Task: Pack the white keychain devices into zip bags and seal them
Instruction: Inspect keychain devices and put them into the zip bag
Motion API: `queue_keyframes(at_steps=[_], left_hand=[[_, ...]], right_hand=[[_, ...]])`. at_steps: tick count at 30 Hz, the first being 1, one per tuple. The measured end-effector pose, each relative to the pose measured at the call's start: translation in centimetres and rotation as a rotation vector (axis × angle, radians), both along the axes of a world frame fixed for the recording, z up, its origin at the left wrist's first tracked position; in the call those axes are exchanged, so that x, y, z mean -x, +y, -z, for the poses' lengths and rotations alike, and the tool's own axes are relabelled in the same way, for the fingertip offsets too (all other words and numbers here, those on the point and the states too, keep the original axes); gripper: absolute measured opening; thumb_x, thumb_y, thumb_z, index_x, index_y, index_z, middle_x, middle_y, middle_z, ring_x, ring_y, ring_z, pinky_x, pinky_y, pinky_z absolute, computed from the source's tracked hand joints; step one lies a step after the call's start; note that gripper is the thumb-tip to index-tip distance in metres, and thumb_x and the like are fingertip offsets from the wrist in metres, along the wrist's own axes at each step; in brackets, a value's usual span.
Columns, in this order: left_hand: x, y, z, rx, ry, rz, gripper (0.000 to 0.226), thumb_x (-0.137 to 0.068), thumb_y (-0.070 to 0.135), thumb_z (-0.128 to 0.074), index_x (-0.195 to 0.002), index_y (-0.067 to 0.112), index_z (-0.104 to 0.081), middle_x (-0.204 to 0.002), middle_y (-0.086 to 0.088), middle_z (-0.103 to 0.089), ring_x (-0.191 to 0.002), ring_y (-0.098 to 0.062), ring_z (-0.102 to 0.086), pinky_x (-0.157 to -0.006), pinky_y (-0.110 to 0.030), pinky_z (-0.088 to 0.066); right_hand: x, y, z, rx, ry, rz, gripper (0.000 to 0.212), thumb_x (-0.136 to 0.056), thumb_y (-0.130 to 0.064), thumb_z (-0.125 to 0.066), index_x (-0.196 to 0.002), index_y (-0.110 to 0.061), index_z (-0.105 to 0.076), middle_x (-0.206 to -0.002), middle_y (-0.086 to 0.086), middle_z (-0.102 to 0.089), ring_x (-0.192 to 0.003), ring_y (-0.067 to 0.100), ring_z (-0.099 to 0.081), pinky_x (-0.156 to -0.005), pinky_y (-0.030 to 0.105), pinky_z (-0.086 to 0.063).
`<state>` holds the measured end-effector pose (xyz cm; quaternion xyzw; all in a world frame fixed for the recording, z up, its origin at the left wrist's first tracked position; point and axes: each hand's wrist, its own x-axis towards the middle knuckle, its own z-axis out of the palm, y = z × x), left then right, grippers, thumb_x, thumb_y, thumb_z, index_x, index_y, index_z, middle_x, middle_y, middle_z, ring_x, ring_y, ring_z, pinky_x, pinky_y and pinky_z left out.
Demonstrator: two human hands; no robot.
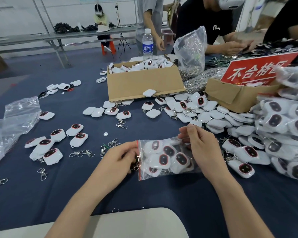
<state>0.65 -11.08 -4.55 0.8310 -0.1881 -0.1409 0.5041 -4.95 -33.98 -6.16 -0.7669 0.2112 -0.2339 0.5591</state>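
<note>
Sealing step: my left hand (121, 157) pinches the zip of the full bag (169, 160), right hand (203, 146) pinches its far corner; next, press the zip closed.

The left forearm (86, 191) and right forearm (230, 191) are reaching forward from the lower edge of view, angling toward each other. The left grip (122, 156) is curling fingers and thumb onto the red-zipped edge of the zip bag (167, 158), while the right grip (202, 145) is pinching its far corner.

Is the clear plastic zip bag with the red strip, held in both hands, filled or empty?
Filled: white keychain devices show through the clear zip bag.
</note>
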Motion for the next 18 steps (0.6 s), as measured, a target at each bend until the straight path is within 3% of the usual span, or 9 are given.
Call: queue_keyframes(at_steps=[3,5,9,11,14,18], left_hand=[[-0.6,0.3,0.4,0.212,0.164,-0.165,0.043,-0.102,-0.008,-0.036,-0.106,0.015,-0.072,-0.094,-0.004,-0.077,-0.075,-0.01,-0.066,-0.059,-0.02,-0.055],[-0.8,0.3,0.6,0.267,0.179,-0.215,0.04,-0.101,-0.009,-0.034,-0.108,0.012,-0.067,-0.095,-0.005,-0.077,-0.072,-0.013,-0.069,-0.06,-0.023,-0.057],[-0.6,0.2,0.7,0.289,0.128,-0.242,0.04,-0.1,-0.009,-0.032,-0.109,0.013,-0.064,-0.091,-0.002,-0.075,-0.068,-0.012,-0.068,-0.057,-0.022,-0.057],[-0.5,0.1,0.6,0.305,0.121,-0.27,0.04,-0.1,-0.008,-0.032,-0.109,0.014,-0.064,-0.097,-0.006,-0.073,-0.065,-0.012,-0.068,-0.055,-0.022,-0.056],[-0.4,0.1,0.5,0.305,0.099,-0.315,0.04,-0.1,-0.006,-0.035,-0.107,0.018,-0.065,-0.107,-0.007,-0.066,-0.061,-0.013,-0.065,-0.053,-0.021,-0.055],[-0.3,0.0,0.6,0.318,0.086,-0.325,0.037,-0.101,-0.003,-0.038,-0.106,0.02,-0.066,-0.109,-0.006,-0.065,-0.059,-0.012,-0.063,-0.052,-0.019,-0.053]], right_hand=[[0.1,-0.4,-0.2,0.11,-0.013,0.09,0.021,-0.105,-0.03,-0.046,-0.098,-0.034,-0.066,-0.093,-0.016,-0.07,-0.089,-0.005,-0.063,-0.083,0.021,-0.05],[0.0,-0.8,-0.4,0.199,0.003,0.156,0.017,-0.104,-0.025,-0.049,-0.11,-0.032,-0.064,-0.104,-0.011,-0.065,-0.092,0.0,-0.06,-0.075,0.015,-0.043],[-0.9,-1.9,-0.5,0.308,0.196,0.19,0.032,-0.101,-0.029,-0.055,-0.132,-0.02,-0.057,-0.126,0.01,-0.055,-0.09,0.012,-0.053,-0.081,0.024,-0.035],[-1.7,-1.9,-0.9,0.32,0.31,0.188,0.045,-0.099,-0.039,-0.057,-0.138,-0.018,-0.052,-0.132,0.016,-0.052,-0.106,0.021,-0.049,-0.085,0.03,-0.035],[-2.9,-1.5,-1.4,0.426,0.469,0.217,0.053,-0.098,-0.045,-0.058,-0.14,-0.015,-0.047,-0.133,0.02,-0.047,-0.122,0.034,-0.046,-0.08,0.037,-0.034],[-3.7,-1.5,-1.4,0.484,0.563,0.21,0.048,-0.098,-0.037,-0.058,-0.136,-0.012,-0.043,-0.132,0.021,-0.045,-0.12,0.039,-0.046,-0.077,0.038,-0.033]])
